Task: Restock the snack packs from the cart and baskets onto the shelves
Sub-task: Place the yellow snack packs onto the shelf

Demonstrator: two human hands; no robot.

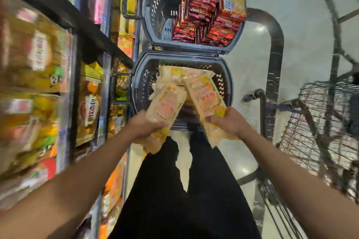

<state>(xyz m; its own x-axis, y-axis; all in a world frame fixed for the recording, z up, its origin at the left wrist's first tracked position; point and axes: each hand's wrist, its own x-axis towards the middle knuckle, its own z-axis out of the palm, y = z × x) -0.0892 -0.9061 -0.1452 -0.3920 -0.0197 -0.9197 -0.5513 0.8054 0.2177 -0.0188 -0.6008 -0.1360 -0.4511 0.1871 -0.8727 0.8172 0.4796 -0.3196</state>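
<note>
Above the near basket (136, 75), 2 hands are holding pale snack packs with orange print. The left hand (144, 125) is gripping the left pack (165, 106) near its lower end, fingers curled around the wrapper, and the pack is slanting up and to the right over the basket's rim. The right hand (228, 123) is gripping the right pack (207, 97) the same way — fingers wrapped around its lower part, the upper end leaning up and to the left. The 2 packs are angling toward each other, their top ends close together over the basket; whether each hand is holding more than 1 pack is hard to tell.

More pale packs (174, 72) of the same kind are lying inside the near basket, piled toward its far side. Just beyond it, touching rim to rim, the far basket (147, 6) is holding stacks of red and orange packs (206, 19), crowded into its right half.

Along the left, the shelves (93, 44) are showing rows of yellow, orange and brown packaged goods (89, 103) — blurred by motion, so labels are mostly unreadable. On the right, a wire cart (320, 122) is standing beside a dark curved metal frame (274, 60). Below the hands, the person's black trousers (184, 190) are filling the lower middle, over a pale glossy floor (242, 151).
</note>
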